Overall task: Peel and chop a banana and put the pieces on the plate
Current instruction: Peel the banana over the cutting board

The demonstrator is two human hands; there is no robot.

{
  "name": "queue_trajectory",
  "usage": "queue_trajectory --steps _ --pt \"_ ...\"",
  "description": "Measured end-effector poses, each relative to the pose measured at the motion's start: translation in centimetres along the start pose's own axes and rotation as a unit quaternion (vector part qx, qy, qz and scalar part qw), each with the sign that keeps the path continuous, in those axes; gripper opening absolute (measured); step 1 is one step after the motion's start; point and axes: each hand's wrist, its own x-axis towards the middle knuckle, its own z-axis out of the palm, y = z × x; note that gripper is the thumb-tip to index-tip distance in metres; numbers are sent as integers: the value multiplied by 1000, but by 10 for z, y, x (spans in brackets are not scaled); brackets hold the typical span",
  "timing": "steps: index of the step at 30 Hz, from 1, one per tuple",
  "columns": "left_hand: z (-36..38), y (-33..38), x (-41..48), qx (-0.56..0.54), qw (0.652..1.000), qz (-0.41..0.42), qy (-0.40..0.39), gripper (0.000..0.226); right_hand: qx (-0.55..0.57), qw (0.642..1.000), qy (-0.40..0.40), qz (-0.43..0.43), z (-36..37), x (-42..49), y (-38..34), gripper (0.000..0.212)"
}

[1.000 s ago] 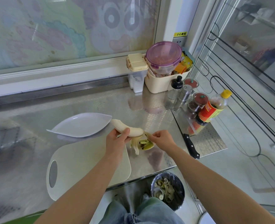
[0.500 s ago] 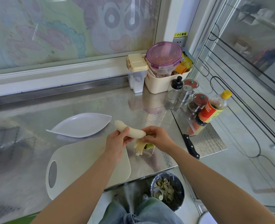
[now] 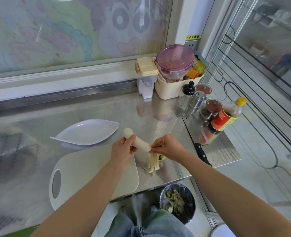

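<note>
My left hand grips a peeled, pale banana around its middle, above the right edge of the white cutting board. At the banana's near end my right hand pinches the peel, whose strips hang down over the steel counter. An empty white leaf-shaped plate lies just behind the board, to the left of the banana. To the right of my right hand a cleaver lies flat on the counter with its black handle toward me.
Spice jars, a shaker and a sauce bottle crowd the counter's back right, beside a cream caddy holding a purple-lidded tub. A bin with peel scraps stands on the floor below the counter's front edge. A glass partition bounds the right.
The peel has come down off the banana's near end and now hangs free from my right hand. Both hands stay in about the same place above the board's right edge.
</note>
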Motion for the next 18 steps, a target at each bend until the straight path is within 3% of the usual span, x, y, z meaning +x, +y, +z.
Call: queue_trajectory --steps 7,10,12,15,18 --pt "1 -3 0 62 996 66 5 22 -145 988 -8 -47 3 0 -2 12" --pt "-1 -2 1 73 995 68 7 26 -146 988 8 -42 5 -1 -1 10" --pt "-3 -3 1 93 993 73 11 24 -102 993 51 -11 5 0 3 7" --pt "-8 -1 1 64 996 52 19 22 57 989 121 69 4 2 12 6" --pt "-11 0 0 33 999 30 13 17 208 963 122 121 2 1 14 7"
